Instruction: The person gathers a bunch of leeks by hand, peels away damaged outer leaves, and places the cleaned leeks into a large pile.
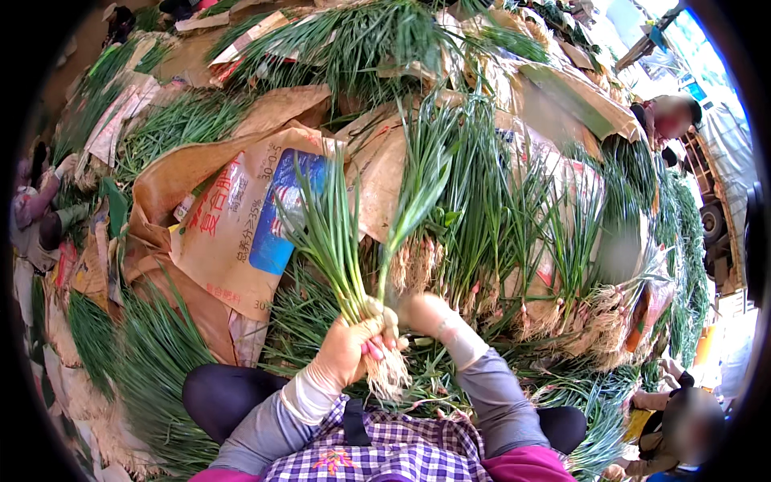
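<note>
My left hand (pixel 349 345) is closed around the lower stems of a bunch of green garlic (pixel 341 269), held upright over my lap. The bunch's pale roots (pixel 387 376) hang below my fingers, and pinkish bulbs show beside them. One taller leafy stalk (pixel 387 261) leans right from the top of the same grip. Just right of the bunch is my right hand (pixel 427 316), smeared by motion, so its fingers cannot be made out. Loose green leaves (pixel 430 381) lie beneath both hands.
A brown paper sack (pixel 233 233) with a blue panel lies ahead on the left. Rows of green garlic (pixel 490 217) with roots toward me lie ahead on the right; another heap (pixel 152 369) is at left. Other people (pixel 683 426) sit near the right and left edges.
</note>
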A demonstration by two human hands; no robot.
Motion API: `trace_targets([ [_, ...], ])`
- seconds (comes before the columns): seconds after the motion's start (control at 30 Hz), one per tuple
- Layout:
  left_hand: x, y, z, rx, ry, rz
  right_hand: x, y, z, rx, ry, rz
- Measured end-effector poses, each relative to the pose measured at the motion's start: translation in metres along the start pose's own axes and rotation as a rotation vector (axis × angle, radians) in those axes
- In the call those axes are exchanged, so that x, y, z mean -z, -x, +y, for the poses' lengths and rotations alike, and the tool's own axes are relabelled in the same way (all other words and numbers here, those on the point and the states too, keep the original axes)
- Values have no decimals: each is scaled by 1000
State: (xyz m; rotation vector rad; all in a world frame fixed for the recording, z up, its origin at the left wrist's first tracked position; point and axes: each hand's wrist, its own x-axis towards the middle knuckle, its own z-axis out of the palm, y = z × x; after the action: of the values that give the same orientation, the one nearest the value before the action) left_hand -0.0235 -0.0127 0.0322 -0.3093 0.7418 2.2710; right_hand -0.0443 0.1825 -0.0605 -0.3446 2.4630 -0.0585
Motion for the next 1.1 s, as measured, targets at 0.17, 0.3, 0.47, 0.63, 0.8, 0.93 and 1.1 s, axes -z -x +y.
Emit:
trace_targets([
  [0.17, 24, -20, -6, 39, 38, 194, 61, -26, 14, -391, -354, 348],
  [0.3, 13, -20, -6, 49, 32, 168, 84, -84, 32, -735, -370, 383],
  [0.47, 1, -17, 0, 0, -63, 50, 67, -43, 115, -596, -1013, 902],
  [0.63, 15, -21, -10, 138, -144, 82, 72, 37, 48, -221, -1526, 378],
  [0.8, 24, -24, -17, 236, -284, 59, 34, 35, -31, -197, -1298, 382],
  [0.93, 9, -16, -4, 114, 54, 89, 26, 12, -31, -331, -1415, 723],
  [1.1, 37, -20, -6, 119, -297, 169, 47, 9, -13, -232, -264, -100],
])
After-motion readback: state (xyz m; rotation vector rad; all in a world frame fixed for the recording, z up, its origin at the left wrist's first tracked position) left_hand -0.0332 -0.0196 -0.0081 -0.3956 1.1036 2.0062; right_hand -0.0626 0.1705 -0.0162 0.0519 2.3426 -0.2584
